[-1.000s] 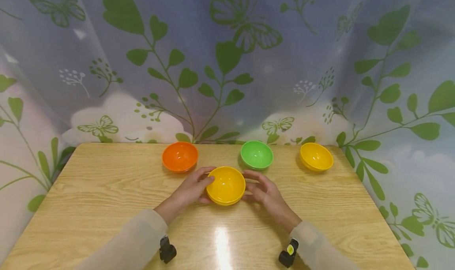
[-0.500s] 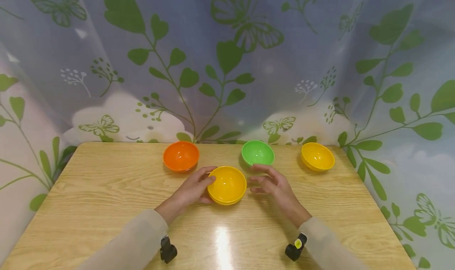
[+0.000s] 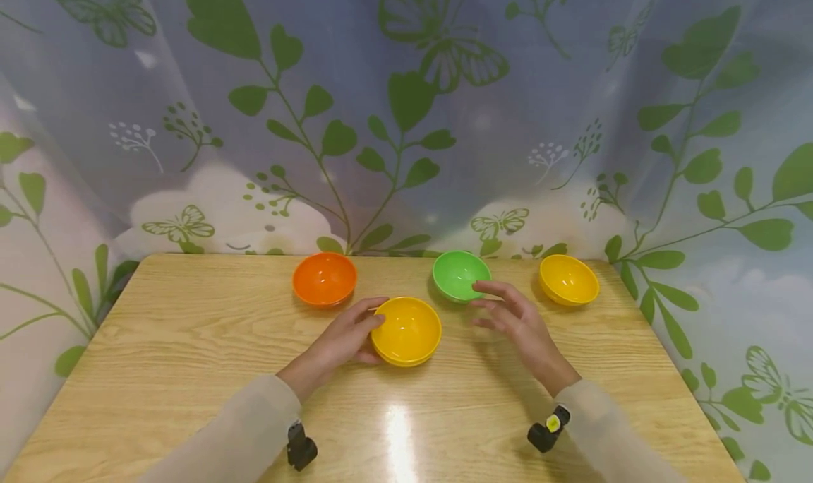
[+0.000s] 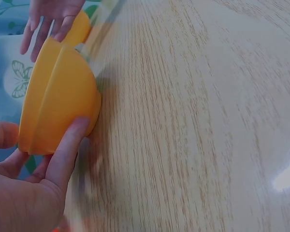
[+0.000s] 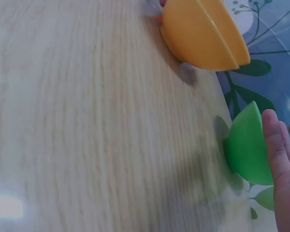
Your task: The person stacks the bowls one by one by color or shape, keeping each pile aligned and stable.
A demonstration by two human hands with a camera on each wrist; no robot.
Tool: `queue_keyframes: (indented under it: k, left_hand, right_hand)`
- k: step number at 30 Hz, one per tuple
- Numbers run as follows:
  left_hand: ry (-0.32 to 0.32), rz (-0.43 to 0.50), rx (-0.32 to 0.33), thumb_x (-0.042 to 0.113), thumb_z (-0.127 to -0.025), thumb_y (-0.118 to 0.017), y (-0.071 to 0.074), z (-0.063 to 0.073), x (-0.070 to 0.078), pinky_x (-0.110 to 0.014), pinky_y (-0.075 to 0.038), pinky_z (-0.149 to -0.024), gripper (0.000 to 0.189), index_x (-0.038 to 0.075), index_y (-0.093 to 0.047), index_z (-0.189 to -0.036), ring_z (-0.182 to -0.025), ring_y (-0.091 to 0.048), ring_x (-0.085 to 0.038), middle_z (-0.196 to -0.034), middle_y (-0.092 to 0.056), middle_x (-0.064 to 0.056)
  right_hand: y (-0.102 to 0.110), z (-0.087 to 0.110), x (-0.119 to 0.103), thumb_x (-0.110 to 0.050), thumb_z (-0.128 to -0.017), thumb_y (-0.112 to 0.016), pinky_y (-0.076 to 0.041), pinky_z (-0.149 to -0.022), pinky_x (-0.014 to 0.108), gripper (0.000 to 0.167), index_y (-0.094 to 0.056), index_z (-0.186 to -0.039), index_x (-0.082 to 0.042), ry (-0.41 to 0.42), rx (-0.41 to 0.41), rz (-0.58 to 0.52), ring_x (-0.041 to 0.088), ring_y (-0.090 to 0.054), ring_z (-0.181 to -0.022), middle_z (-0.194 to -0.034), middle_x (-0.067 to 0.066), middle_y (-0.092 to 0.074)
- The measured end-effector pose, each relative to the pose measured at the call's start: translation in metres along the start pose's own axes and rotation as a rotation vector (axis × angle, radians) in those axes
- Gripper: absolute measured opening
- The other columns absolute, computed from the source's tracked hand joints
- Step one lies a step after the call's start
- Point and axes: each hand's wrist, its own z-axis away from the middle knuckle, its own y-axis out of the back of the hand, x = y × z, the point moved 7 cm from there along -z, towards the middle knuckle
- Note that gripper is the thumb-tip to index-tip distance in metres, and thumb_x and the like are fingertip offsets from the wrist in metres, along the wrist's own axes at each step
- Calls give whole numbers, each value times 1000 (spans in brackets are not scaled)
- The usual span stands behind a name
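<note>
Left hand (image 3: 346, 333) grips the yellow bowls (image 3: 406, 331), nested, at its right. Right hand (image 3: 517, 328) holds nothing, fingers loose; green bowl (image 3: 456, 275) lies ahead-left of it, the nearer hand, contact unclear. Round, no long axis. Orange bowl (image 3: 324, 279): ahead of left hand.

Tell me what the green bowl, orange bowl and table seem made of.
Green bowl: probably plastic, glossy; smooth, even colour with small bright highlights inside.
Orange bowl: likely the same, by matching highlights.
Table: wood or wood-look laminate; grain shows, and a bright reflection suggests gloss.
</note>
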Motion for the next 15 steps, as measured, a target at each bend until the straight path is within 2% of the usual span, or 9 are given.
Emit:
queue_keyframes:
  k: [4, 9, 15]
  left_hand:
    - [0, 5, -1, 22, -114, -54, 0, -1, -1, -47, -71, -87, 50, 17, -49, -163, -132, -65, -38, -161, -51, -21]
    - [1, 7, 3, 22, -114, -54, 0, -1, -1, -47, -71, -86, 50, 17, -50, -163, -132, -65, -37, -160, -52, -21]
    - [0, 6, 1, 21, -114, -54, 0, 1, 0, -47, -71, -86, 49, 17, -50, -163, -133, -64, -38, -160, -52, -21]
  right_hand:
    - [8, -1, -6, -13, -116, -51, -65, -105, 43, 41, -50, -152, 7, 11, 17, 20, 11, -68, -126, -155, 9, -54]
    - [22, -2, -12, -15, -116, -52, -65, -105, 38, 38, -54, -151, 0, 4, 56, 38, 15, -67, -130, -155, 8, -55]
    - [44, -2, -17, -11, -115, -53, -66, -103, 34, 40, -51, -152, 6, 30, 101, -3, 16, -67, -130, -153, 8, -57]
